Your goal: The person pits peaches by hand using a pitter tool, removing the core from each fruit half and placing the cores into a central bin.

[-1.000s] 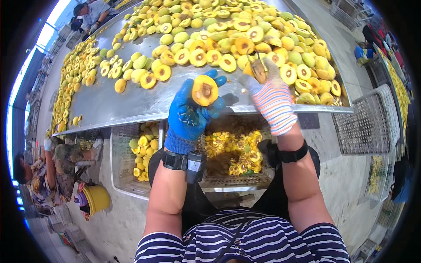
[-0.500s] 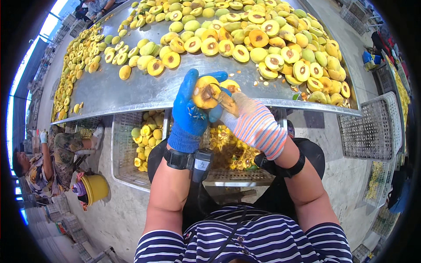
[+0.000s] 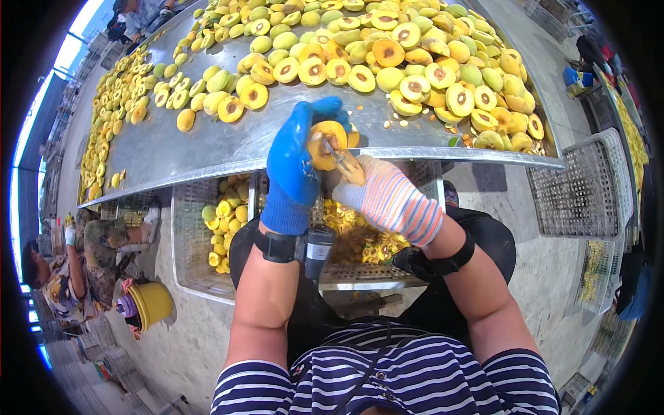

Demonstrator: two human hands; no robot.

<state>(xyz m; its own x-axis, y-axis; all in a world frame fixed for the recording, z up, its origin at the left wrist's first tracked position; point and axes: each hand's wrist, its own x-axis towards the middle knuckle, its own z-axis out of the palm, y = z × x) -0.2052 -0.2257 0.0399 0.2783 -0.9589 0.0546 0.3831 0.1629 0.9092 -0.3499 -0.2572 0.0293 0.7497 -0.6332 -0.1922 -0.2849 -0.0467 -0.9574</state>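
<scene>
My left hand (image 3: 290,166), in a blue coated glove, is wrapped round a halved yellow peach (image 3: 322,159), cut face toward me with a brown hollow in its middle. A sliver of another peach piece (image 3: 353,139) shows behind it, partly hidden. In a striped knit glove, my right hand (image 3: 391,197) grips a small pitting tool (image 3: 351,169) with a tan handle. Its metal tip touches the hollow of the peach; the exact tip shape is hard to make out. Both hands are above the near edge of the metal table (image 3: 228,149).
Whole and halved peaches (image 3: 415,86) are heaped across the table. Below its edge stand a crate of peaches (image 3: 225,221) and a crate of yellow scraps (image 3: 373,245). An empty-looking crate (image 3: 574,197) is at right. A seated person (image 3: 69,270) and yellow bucket (image 3: 151,304) are at left.
The peach half in my left hand has turned, and the tool tip now shows against its hollow. My right hand has shifted slightly left and down. The view has shifted a little.
</scene>
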